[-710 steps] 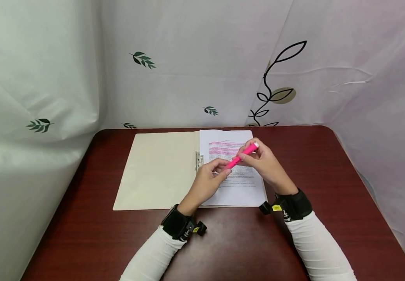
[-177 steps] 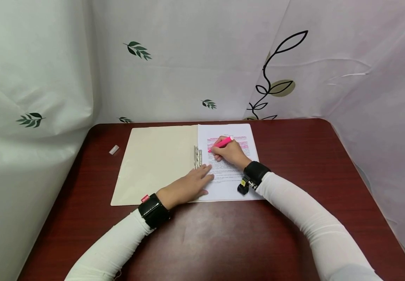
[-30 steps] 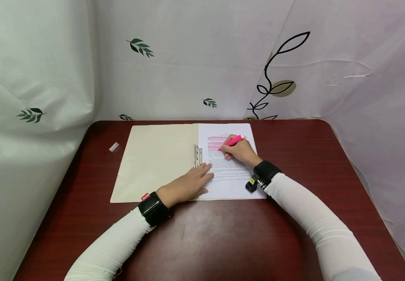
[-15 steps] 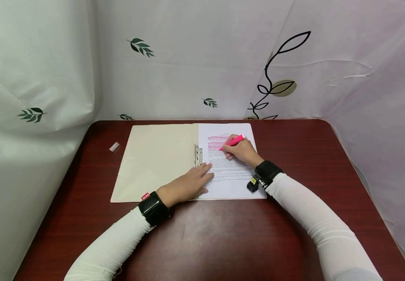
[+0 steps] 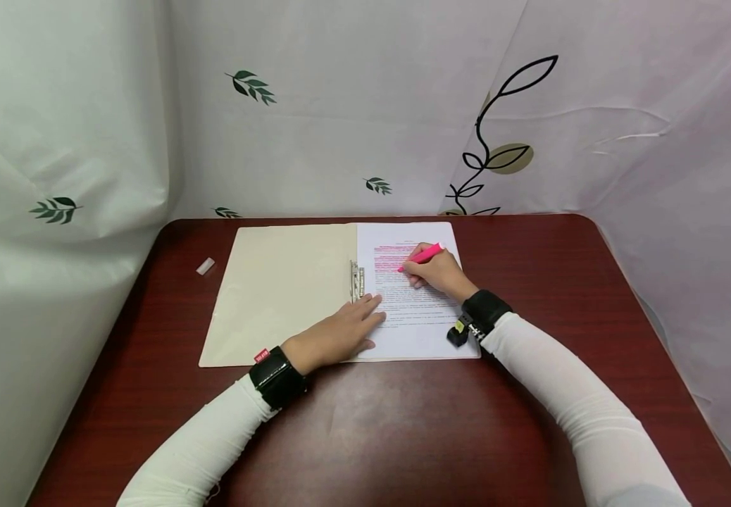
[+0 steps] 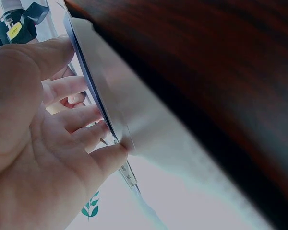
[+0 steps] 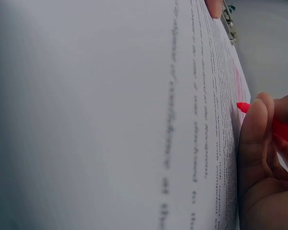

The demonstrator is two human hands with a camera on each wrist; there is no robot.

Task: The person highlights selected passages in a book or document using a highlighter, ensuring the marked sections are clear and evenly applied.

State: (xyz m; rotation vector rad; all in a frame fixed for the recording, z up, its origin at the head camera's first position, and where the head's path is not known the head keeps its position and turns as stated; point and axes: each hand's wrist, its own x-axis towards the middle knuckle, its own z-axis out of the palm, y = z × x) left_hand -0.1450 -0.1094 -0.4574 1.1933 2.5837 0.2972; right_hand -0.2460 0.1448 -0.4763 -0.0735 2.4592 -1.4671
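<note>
A pink highlighter (image 5: 427, 253) with a white end is pinched in my right hand (image 5: 440, 273), its tip down at the printed sheet (image 5: 413, 341). Pink marking covers several upper lines of text. In the right wrist view the highlighter's tip (image 7: 242, 106) meets the page beside the thumb. My left hand (image 5: 336, 332) rests with spread fingers on the lower left of the sheet, near the metal clip (image 5: 357, 280). The left wrist view shows those fingers (image 6: 62, 88) on the paper's edge. The sheet lies in an open cream folder (image 5: 283, 296).
A small white piece (image 5: 205, 266), possibly an eraser or cap, lies left of the folder on the dark red table (image 5: 365, 436). A patterned white curtain (image 5: 340, 105) hangs behind and at both sides. Each wrist wears a black strap (image 5: 486, 311).
Over the last second the highlighter and right hand have shifted slightly right along a line. Since the oldest frame, pink marking has extended lower and the small white piece has appeared. The left hand stays put lately.
</note>
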